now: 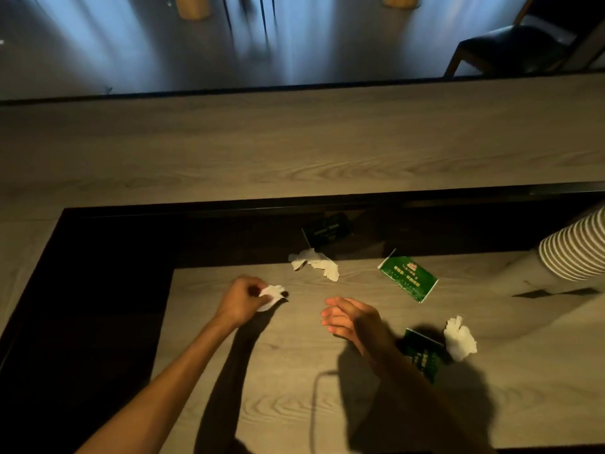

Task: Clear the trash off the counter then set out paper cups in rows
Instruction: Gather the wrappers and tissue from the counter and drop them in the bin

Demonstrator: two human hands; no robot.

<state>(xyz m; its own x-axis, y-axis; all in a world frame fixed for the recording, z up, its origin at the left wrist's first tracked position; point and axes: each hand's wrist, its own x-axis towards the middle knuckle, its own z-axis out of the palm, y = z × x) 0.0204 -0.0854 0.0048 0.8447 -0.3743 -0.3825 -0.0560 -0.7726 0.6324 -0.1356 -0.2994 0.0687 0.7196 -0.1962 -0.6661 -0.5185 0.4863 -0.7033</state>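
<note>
1. The left hand (244, 301) is curled around a crumpled white tissue (271, 295), pinching it near the left edge of the lower wooden bench (294, 371).
2. The right hand (352, 317) hovers over the middle of the bench with its fingers loosely extended, holding nothing.
3. A second crumpled tissue (316, 263) lies at the bench's far edge, against the dark recess.
4. A torn green packet (407, 278) with printed lettering lies flat toward the far right, well apart from both hands.
5. Another green packet (424, 353) sits near the right forearm, partly in shadow, with a third white tissue wad (460, 339) just beside it on its right.
6. A stack of striped paper cups (576, 249) lies on its side at the right edge; whether anything is inside cannot be told.
7. A dark card with faint lettering (330, 232) stands in the recess behind the far edge.
8. A raised wooden counter ledge (294, 142) runs across beyond the recess.
</note>
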